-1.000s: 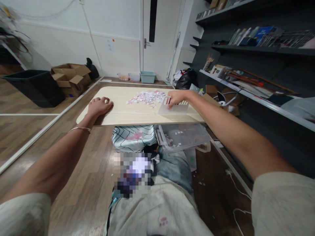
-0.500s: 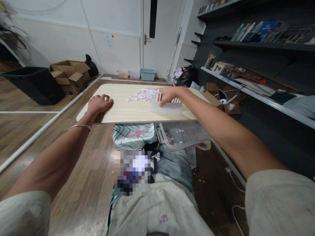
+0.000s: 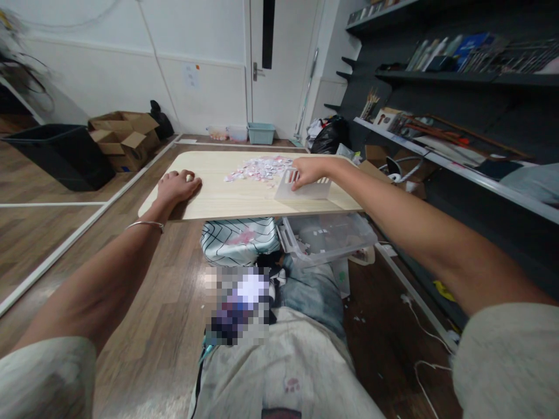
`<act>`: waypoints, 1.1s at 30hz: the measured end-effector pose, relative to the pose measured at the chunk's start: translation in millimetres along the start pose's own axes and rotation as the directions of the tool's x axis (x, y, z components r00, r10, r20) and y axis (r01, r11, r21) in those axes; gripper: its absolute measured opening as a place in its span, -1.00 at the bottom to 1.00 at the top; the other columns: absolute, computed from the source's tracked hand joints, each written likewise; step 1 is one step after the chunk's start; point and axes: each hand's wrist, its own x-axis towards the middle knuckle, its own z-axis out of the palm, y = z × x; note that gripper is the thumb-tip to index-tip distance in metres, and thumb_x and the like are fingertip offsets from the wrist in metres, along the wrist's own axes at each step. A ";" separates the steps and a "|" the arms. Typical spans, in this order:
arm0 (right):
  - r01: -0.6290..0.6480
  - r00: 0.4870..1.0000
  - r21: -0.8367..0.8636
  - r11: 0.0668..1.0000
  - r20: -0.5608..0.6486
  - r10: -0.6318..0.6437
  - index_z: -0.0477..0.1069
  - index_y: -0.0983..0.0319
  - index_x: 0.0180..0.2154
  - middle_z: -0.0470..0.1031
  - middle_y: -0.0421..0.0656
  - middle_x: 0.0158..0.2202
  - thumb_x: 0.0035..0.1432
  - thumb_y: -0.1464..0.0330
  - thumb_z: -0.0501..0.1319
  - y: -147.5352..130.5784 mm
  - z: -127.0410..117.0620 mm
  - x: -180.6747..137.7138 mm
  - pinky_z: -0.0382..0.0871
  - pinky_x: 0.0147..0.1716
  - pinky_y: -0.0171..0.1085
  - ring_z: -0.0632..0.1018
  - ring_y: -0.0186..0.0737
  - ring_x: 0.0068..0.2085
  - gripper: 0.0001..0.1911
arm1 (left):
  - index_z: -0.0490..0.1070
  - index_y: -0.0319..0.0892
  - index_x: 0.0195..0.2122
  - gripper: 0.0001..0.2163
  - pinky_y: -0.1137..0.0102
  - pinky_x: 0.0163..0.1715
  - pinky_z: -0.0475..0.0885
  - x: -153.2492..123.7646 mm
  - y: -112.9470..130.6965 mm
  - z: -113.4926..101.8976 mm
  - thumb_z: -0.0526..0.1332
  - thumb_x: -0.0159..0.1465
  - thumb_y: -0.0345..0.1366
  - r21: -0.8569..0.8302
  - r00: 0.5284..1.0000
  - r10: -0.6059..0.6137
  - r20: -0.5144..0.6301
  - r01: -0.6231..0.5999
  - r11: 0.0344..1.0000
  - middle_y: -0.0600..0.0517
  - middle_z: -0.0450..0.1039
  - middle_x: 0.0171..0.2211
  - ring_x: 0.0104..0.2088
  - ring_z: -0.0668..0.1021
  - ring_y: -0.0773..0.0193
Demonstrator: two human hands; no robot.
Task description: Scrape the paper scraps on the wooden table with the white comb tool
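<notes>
My left hand (image 3: 178, 187) rests on the left part of a pale wooden tabletop (image 3: 213, 198), its fingers loosely bent and apart, with nothing visible held. On the right side, my right hand (image 3: 305, 173) grips a white plastic panel (image 3: 301, 191) by its row of slots. The panel stands tilted on the tabletop, its lower edge toward me. Just left of and behind it lies a loose pile of small white and pinkish pieces (image 3: 257, 169). My right fingers partly hide the slots.
Below the tabletop's near edge are a clear plastic bin (image 3: 325, 238) with scattered pieces and a checkered cloth-covered bundle (image 3: 239, 238). A black bin (image 3: 59, 157) and cardboard boxes (image 3: 126, 139) stand left. Dark shelves (image 3: 437, 75) line the right. White cables (image 3: 421, 320) lie on the floor.
My right hand has moved slightly to the right with the slotted panel, showing more of the pile. My left hand stays at the tabletop's left side.
</notes>
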 end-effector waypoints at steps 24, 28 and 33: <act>-0.312 0.950 0.023 0.950 -0.007 0.312 0.57 0.37 0.16 0.67 0.03 0.06 -0.06 0.15 0.63 41.8 3.5 -9.2 0.51 -0.05 -0.26 0.68 -0.02 -0.03 -0.21 | 0.43 -0.15 0.33 -0.28 -0.13 0.36 0.21 -6.2 6.5 -6.4 -0.03 0.32 0.17 0.016 1.000 -0.020 0.013 0.020 1.000 -0.36 0.38 0.33 0.35 0.35 -0.40; -0.327 0.945 -0.012 0.945 -0.017 0.327 0.54 0.38 0.20 0.65 0.04 0.10 -0.01 0.18 0.60 40.7 3.4 -9.2 0.49 -0.04 -0.27 0.67 -0.02 0.00 -0.21 | 0.44 -0.16 0.32 -0.28 -0.15 0.34 0.22 -5.2 5.1 -5.8 -0.04 0.33 0.18 0.011 1.000 -0.013 0.009 0.013 1.000 -0.39 0.39 0.32 0.34 0.36 -0.42; -0.325 0.945 0.009 0.946 -0.029 0.325 0.55 0.36 0.20 0.64 0.03 0.11 -0.11 0.08 0.64 43.4 5.3 -8.1 0.48 -0.04 -0.25 0.66 0.01 0.00 -0.10 | 0.45 -0.16 0.32 -0.28 -0.17 0.33 0.24 -2.9 3.1 -5.8 -0.04 0.32 0.19 0.014 1.000 0.002 0.015 -0.002 1.000 -0.40 0.42 0.30 0.33 0.37 -0.43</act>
